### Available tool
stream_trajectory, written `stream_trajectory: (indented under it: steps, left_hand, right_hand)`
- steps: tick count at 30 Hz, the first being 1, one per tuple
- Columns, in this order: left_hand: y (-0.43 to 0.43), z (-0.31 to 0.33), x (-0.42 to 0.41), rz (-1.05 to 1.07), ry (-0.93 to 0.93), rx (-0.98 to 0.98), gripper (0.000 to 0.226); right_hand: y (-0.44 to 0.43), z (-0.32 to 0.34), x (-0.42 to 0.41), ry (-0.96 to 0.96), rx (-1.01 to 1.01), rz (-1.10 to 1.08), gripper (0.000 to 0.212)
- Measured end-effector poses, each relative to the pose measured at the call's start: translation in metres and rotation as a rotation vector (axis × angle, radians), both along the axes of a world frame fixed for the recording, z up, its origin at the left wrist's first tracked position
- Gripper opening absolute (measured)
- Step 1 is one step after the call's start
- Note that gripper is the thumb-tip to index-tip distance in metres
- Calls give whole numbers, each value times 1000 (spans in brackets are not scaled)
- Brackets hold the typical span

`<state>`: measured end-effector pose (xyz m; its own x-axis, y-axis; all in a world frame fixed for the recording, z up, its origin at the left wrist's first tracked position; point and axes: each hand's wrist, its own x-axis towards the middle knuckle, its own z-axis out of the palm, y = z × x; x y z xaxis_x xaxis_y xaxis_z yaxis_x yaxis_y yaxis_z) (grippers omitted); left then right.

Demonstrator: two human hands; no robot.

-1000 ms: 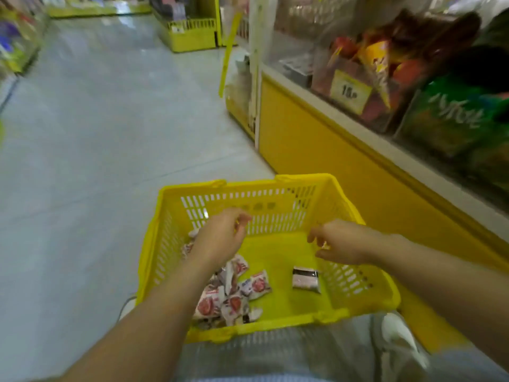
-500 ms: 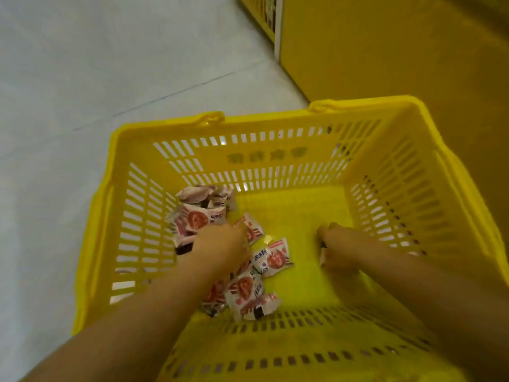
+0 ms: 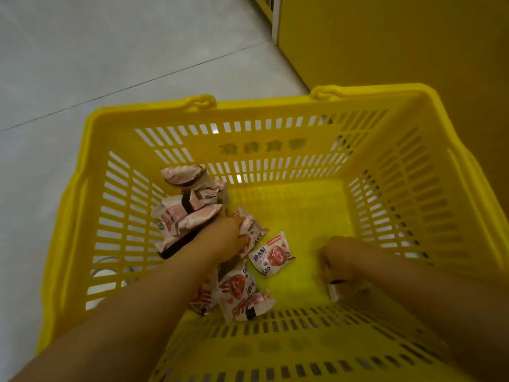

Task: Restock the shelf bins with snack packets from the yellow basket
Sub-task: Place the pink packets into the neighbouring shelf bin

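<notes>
Both hands dropped from above the yellow basket (image 3: 275,106) to its floor. The left hand (image 3: 228,238) closed on a bunch of snack packets (image 3: 187,219) at the left, and the right hand (image 3: 338,260) curled over the lone packet (image 3: 334,291).

One yellow basket (image 3: 154,117), left hand (image 3: 224,239), right hand (image 3: 340,257), perhaps ten snack packets (image 3: 271,253).

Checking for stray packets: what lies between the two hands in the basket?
One red-and-white packet, near the left hand; then bare basket floor up to the right hand, in the head view.
</notes>
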<state>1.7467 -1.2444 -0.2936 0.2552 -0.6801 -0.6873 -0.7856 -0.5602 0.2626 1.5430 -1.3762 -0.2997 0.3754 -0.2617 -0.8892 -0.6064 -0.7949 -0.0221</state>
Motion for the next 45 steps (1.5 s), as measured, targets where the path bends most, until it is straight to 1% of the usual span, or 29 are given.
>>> stream_trajectory:
  steps: [1,2,4,6,8,10,11,12,13,14,16,17,18,19,21,22,23,25,27,30,31,33,36,38,40,43,45]
  left_hand:
    - [0,-1,0,2,25,-7,43]
    - [1,-2,-1,10,61,-20,35]
    - [2,-4,0,12,115,-43,13]
    - [4,-3,0,-18,156,-69,16]
    - [4,-1,3,-30,205,-108,20]
    - [3,6,9,-26,241,-167,17]
    - [2,10,13,-4,270,-183,16]
    - [0,15,16,28,313,-189,16]
    - [-2,21,18,64,356,-173,25]
    - [-4,27,20,96,396,-137,39]
    - [-5,35,20,128,444,9,61]
    - [-5,38,19,100,437,100,67]
    - [-3,39,19,39,412,193,68]
    - [-1,40,18,-38,383,271,61]
    - [4,39,17,-162,352,348,31]
    - [5,37,15,-194,347,356,27]
    - [6,37,12,-211,344,363,30]
    - [6,36,6,-245,339,402,39]
    - [4,35,2,-274,339,450,41]
    - [5,37,0,-278,336,487,63]
    - [6,36,1,-255,353,480,66]
    - [9,34,0,-204,414,452,64]
    - [12,32,-7,-228,446,424,67]
    - [13,30,-14,-278,437,416,63]
    - [15,27,-15,-278,443,395,53]
    - [15,31,-5,-155,517,328,44]
    - [13,37,7,-29,577,243,46]
  right_hand:
    - [-1,2,1,15,6,-4,44]
    - [-1,4,2,31,20,-9,40]
    - [1,7,4,65,56,-5,36]
    - [5,9,5,63,40,10,36]
    - [3,15,7,-43,-52,22,30]
    - [-5,22,13,-239,-153,4,17]
    - [-12,26,17,-348,-163,-32,13]
    - [-17,29,21,-440,-127,-90,11]
    - [-21,31,23,-502,-50,-161,15]
    - [-21,32,26,-542,41,-224,20]
    - [-14,31,29,-595,191,-308,27]
    - [-8,29,30,-626,243,-338,30]
    - [-2,24,31,-660,282,-371,32]
    - [4,20,33,-689,312,-409,32]
    - [14,10,39,-735,323,-477,33]
    - [17,5,42,-743,309,-482,33]
    - [19,1,44,-732,291,-447,35]
    - [20,-5,47,-657,256,-250,45]
    - [20,-8,48,-562,249,-59,57]
    - [22,-12,46,-505,228,22,71]
    - [24,-13,45,-490,214,35,75]
    - [29,-14,42,-432,169,107,85]
    - [37,-16,36,-324,108,238,95]
    - [41,-16,32,-290,111,259,89]
    - [41,-15,31,-271,146,237,71]
    - [32,-11,28,-298,203,103,44]
    - [20,-5,29,-386,175,-29,40]
